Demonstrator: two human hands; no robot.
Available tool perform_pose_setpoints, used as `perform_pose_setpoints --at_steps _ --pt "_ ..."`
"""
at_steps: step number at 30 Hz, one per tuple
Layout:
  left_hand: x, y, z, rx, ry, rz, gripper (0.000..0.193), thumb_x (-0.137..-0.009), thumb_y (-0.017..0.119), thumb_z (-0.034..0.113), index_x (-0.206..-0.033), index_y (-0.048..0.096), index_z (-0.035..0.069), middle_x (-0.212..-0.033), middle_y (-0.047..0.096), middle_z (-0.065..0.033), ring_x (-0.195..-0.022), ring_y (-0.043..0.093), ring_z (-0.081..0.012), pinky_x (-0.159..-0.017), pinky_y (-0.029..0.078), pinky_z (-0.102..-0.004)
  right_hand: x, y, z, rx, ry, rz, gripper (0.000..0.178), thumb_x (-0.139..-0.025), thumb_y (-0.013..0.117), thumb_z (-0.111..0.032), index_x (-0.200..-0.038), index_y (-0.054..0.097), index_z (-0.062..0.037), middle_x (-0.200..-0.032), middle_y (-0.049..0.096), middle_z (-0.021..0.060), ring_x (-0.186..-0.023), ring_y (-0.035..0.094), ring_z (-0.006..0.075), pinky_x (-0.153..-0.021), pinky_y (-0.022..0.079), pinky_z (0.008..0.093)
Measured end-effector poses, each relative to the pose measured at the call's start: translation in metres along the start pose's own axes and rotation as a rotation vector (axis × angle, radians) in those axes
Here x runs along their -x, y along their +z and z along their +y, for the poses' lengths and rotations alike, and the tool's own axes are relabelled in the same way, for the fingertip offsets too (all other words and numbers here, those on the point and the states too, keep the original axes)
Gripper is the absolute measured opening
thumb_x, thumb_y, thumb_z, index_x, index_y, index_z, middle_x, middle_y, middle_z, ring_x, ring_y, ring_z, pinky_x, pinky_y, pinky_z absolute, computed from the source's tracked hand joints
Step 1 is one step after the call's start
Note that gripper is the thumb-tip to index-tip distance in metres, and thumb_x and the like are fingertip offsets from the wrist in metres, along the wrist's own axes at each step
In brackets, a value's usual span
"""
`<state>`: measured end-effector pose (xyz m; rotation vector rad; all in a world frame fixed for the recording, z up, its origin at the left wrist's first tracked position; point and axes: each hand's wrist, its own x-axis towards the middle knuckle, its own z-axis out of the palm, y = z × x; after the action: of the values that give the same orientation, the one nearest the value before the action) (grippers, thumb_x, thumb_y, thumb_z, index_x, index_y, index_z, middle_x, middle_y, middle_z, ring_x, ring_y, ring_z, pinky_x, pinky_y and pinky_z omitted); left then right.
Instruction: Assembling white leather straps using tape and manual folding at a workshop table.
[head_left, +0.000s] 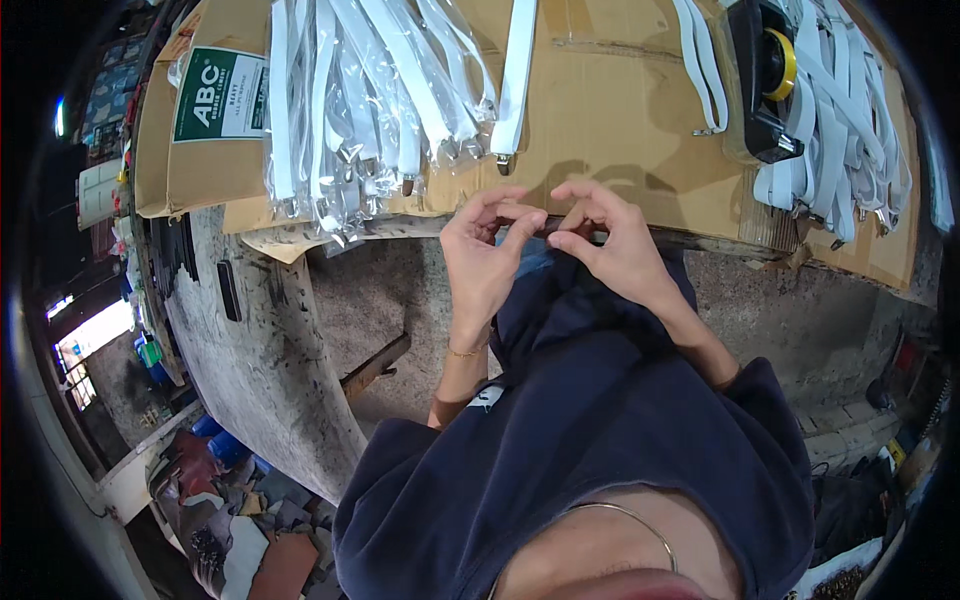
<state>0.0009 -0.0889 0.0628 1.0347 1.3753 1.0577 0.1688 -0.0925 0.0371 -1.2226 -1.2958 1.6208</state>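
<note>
Over the near edge of the cardboard, my left hand (pixel 484 250) and my right hand (pixel 622 252) meet, nearly touching at the fingertips. Thumb and forefinger are pinched together on each; whatever small thing they hold is too hidden to make out. Just beyond them lies a single white elastic strap (pixel 514 85) with a metal clip at its near end. To its left are several white straps in clear plastic sleeves (pixel 400 75), their clips toward me. Another looped white strap (pixel 704 65) rests farther right.
A black tape dispenser (pixel 762 95) with a yellow core stands at the right, beside a heap of loose white straps (pixel 835 120). Flattened cardboard (pixel 610 110) covers the worktop. At the left is a green-and-white label (pixel 222 95). Scraps of material (pixel 265 520) pile up at lower left.
</note>
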Motion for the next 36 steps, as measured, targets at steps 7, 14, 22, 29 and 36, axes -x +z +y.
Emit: perform_pose_setpoints --at_steps 7,14,22,29,36 --pt "0.001 -0.001 0.001 -0.068 -0.010 0.145 0.028 -0.078 0.070 -0.008 -0.103 0.057 -0.002 -0.082 0.071 -0.0107 -0.078 0.066 -0.0129 -0.070 0.050 -0.0227 -0.005 0.012 0.007 -0.169 -0.025 0.032 0.046 -0.081 0.069 0.001 -0.123 0.051 -0.0017 -0.075 0.065 0.0038 -0.068 0.057 0.0082 -0.064 0.047 0.0241" --pt "0.000 -0.022 -0.006 -0.113 -0.144 -0.047 0.017 -0.089 0.065 0.006 -0.103 0.064 -0.004 -0.085 0.066 -0.0076 -0.081 0.059 -0.0081 -0.073 0.049 -0.0219 -0.004 0.020 0.005 -0.094 -0.062 0.039 0.054 -0.081 0.066 0.004 -0.130 0.046 -0.0032 -0.075 0.063 0.0034 -0.070 0.058 0.0091 -0.066 0.047 0.0242" --pt "-0.010 -0.018 -0.011 -0.035 -0.107 -0.099 0.008 -0.085 0.068 0.001 -0.087 0.070 -0.006 -0.086 0.068 -0.0086 -0.077 0.062 -0.0109 -0.072 0.050 -0.0240 -0.010 0.020 0.009 -0.155 -0.043 0.053 0.045 -0.083 0.067 0.000 -0.125 0.050 -0.0016 -0.085 0.068 0.0070 -0.078 0.063 0.0121 -0.076 0.049 0.0250" --pt "-0.004 -0.015 -0.017 0.037 -0.057 -0.031 0.007 -0.083 0.068 -0.003 -0.089 0.072 -0.003 -0.086 0.067 -0.0055 -0.077 0.061 -0.0091 -0.068 0.048 -0.0198 -0.012 0.021 0.025 -0.131 -0.081 0.081 0.030 -0.082 0.069 -0.002 -0.111 0.059 0.0008 -0.085 0.070 0.0078 -0.083 0.065 0.0125 -0.080 0.049 0.0272" --pt "-0.005 -0.021 -0.013 -0.011 -0.169 -0.138 0.018 -0.091 0.059 0.004 -0.103 0.068 -0.006 -0.095 0.070 -0.0108 -0.087 0.064 -0.0133 -0.079 0.049 -0.0239 -0.013 0.022 0.015 -0.041 -0.091 0.087 0.031 -0.079 0.071 -0.001 -0.105 0.056 0.0022 -0.085 0.071 0.0136 -0.084 0.069 0.0210 -0.081 0.050 0.0306"
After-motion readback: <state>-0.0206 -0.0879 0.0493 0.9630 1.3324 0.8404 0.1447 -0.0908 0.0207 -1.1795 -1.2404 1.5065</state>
